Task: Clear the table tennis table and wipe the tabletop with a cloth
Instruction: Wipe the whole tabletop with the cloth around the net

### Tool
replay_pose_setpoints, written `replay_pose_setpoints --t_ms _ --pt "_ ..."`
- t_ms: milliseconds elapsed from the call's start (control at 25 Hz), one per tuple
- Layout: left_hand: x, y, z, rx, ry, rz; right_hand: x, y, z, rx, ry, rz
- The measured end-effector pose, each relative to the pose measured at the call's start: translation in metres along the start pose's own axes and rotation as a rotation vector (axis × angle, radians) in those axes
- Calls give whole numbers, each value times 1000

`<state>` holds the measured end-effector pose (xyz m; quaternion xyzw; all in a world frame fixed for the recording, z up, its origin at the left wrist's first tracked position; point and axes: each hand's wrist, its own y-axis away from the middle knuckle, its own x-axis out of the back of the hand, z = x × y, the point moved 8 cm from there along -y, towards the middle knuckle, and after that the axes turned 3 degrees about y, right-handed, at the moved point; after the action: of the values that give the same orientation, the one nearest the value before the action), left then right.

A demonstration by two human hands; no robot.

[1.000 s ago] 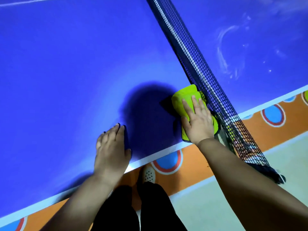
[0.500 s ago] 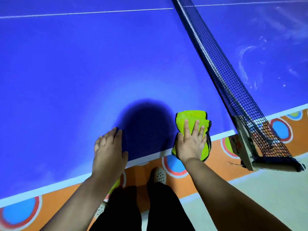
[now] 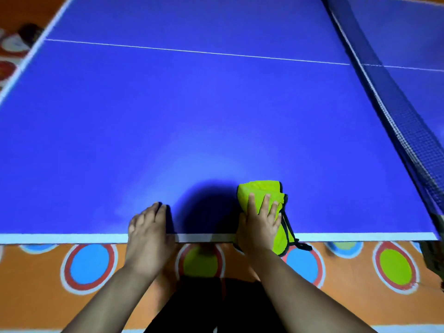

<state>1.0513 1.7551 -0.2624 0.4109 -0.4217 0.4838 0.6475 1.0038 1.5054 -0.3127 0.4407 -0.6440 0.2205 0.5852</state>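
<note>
While pressing green cloth down w/ right hand, looks mid-wipe along near strip of tabletop. Folded into thick pad, right of centre; far part on the blue, near part past white edge line & overhanging floor mat. Black cord trailing off its near-right side, dangling below table edge.

Right fingers spread, nearly straight, laid on top: pressing, not curled round. Thumb mostly hidden at pad's left side, so can't tell if it pinches. Left hand well apart to the left, flat on the blue, fingers together & straight, holding nothing, heel across edge line. Prob. just bracing.

Further out: net along right side, running far to near, w/ post at near-right corner. Thin white centre line across far half. Blurry dark & red items on floor at far left, can't ID.

Risks from here, as a guess:
1. W/ so much overhang, could slip off the edge if pressure drops or stroke pulls nearer, as only flat fingers pin it.
2. Could snag cord on post or net if swept right.
3. Could unfold or bunch on a far push, leaving streaks.
4. May skip the patch under left hand unless it shifts.
</note>
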Motion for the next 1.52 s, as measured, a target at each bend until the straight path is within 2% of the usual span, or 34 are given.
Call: replay_pose_setpoints --t_ms 120,280,440,560,760,920,1080,1200,1320,1520 --pt "13 9 -39 58 12 -22 -22 15 -63 104 50 -82" --pt "20 9 -54 37 10 -67 -26 25 -98 274 206 -351" --pt "34 -13 -43 -30 32 -38 -8 10 -87 332 281 -237" --pt "51 -30 -40 -99 -9 26 -14 6 -87 274 302 -267" --pt "64 -47 -81 -42 -177 35 -22 2 -95 337 285 -154" --pt "66 -58 -88 -62 -146 1 -20 0 -94 322 264 -101" --pt "66 -84 -101 -190 -145 -55 -29 3 -105 131 177 -99" --pt "62 -100 -137 -272 -243 -124 -36 16 -122 -72 129 -32" --pt "67 -110 -187 -349 -243 -152 -46 29 -146 -234 69 2" --pt "88 -125 -302 -371 -224 -170 -78 69 -250 -296 73 33"
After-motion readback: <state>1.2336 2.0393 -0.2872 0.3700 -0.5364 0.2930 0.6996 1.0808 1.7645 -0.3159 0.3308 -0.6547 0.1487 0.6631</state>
